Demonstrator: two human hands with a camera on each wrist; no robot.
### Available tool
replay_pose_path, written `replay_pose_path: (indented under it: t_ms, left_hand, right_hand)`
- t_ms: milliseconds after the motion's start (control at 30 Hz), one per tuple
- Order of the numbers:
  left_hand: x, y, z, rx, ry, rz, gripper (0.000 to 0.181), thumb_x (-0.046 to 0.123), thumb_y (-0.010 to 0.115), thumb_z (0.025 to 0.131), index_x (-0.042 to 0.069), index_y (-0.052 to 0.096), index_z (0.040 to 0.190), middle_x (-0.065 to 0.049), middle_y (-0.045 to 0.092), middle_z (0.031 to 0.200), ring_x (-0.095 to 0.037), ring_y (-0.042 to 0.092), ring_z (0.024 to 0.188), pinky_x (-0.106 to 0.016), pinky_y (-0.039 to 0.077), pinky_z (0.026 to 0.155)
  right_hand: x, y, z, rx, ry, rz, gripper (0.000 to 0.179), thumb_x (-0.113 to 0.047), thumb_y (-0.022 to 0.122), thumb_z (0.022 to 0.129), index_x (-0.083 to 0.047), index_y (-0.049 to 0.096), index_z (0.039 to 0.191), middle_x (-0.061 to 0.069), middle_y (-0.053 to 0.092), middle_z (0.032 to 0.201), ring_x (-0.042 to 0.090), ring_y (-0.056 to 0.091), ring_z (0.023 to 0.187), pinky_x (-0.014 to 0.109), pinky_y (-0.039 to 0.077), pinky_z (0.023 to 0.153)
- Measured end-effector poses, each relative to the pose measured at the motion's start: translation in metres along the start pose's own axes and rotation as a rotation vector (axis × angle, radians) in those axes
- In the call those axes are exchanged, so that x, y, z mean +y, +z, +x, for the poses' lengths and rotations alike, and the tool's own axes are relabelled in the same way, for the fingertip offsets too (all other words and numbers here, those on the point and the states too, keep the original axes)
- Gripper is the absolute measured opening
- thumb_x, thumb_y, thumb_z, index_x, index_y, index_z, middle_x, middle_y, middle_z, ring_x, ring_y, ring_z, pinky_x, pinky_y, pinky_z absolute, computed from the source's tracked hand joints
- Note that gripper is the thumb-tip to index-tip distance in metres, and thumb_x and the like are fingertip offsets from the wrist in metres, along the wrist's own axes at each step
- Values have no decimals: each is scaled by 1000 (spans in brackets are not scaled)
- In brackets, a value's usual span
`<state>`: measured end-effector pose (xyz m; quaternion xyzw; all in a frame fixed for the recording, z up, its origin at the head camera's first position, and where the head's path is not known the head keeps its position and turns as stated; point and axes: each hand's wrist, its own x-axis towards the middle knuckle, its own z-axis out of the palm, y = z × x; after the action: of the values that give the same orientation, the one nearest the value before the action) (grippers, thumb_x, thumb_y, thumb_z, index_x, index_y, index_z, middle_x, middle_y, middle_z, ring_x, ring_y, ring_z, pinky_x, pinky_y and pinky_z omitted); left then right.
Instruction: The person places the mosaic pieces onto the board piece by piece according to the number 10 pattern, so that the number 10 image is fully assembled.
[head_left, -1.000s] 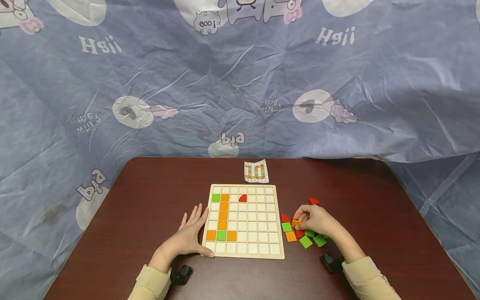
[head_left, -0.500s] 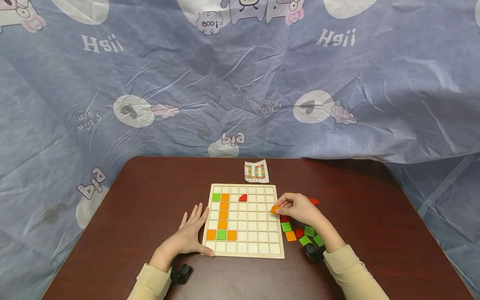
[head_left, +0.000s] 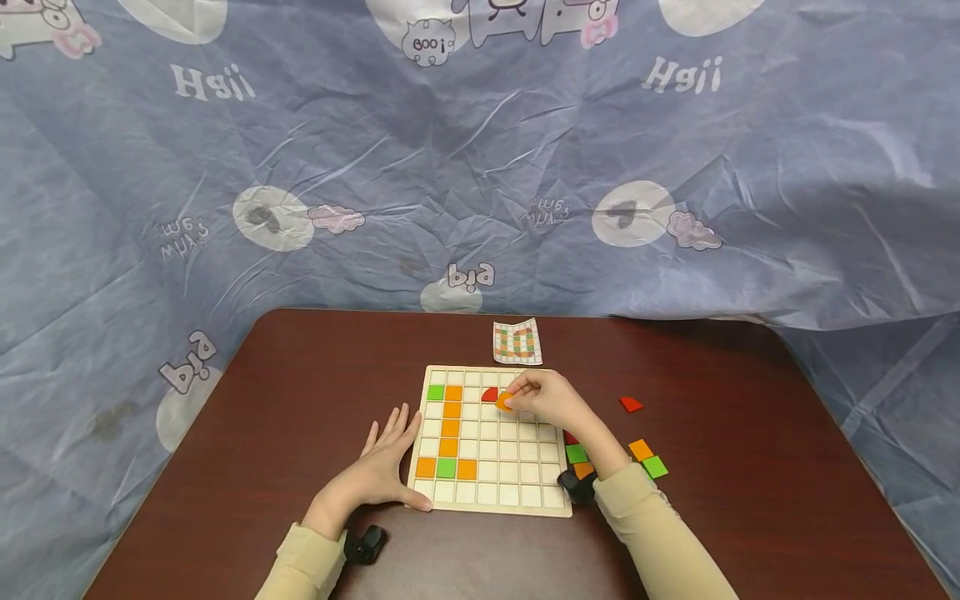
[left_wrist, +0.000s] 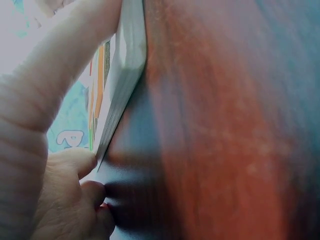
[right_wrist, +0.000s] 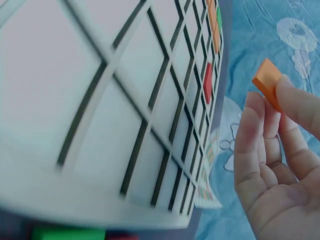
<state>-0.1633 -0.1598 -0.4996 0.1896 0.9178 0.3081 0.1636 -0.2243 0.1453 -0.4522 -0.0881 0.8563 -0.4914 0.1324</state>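
Note:
A pale wooden grid board (head_left: 488, 496) lies on the table. In the head view it carries orange squares (head_left: 450, 427), green squares (head_left: 436, 392) and one red quarter-circle (head_left: 490, 394). My left hand (head_left: 378, 471) is spread along the board's left edge, its thumb (left_wrist: 55, 55) and fingers touching the rim. Between thumb and fingertips, my right hand (head_left: 551, 398) pinches an orange square tile (right_wrist: 269, 80). That hand is over the upper part of the board, with the tile just right of the red piece. The wrist view shows the tile tilted and raised above the grid.
Behind the board lies a small printed pattern card (head_left: 517, 342). To the right are loose tiles, among them a red quarter-circle (head_left: 631, 404), an orange square (head_left: 641, 450) and a green square (head_left: 655, 467). My right forearm hides others. A patterned blue cloth (head_left: 480, 167) hangs behind the table.
My right hand has picked up the orange tile from the loose pile and carried it left over the board to near the red piece. My left hand stays at the board's edge.

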Motion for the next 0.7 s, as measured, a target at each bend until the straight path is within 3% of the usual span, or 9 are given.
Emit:
replay_pose_path:
  t_ms: [367,700]
  left_hand:
    - [2,-1,0,-3,5,-7,136,46,93,59,5,10,158,-21,-4,165,-38,-5,153,-61,-7,119]
    - [2,0,0,1,-2,-4,136,46,93,58,5,11,158,-21,-4,164,-37,-5,153,-60,-7,119]
  right_hand:
    - [-4,22,14,29,79,28,9,-12,76,85,-8,73,92,5,69,83,22,61,71,25,47,61]
    - [-5,32,18,58,58,-109,5,-11,77,84,-9,73,87,2,71,82,16,58,68,25,46,62]
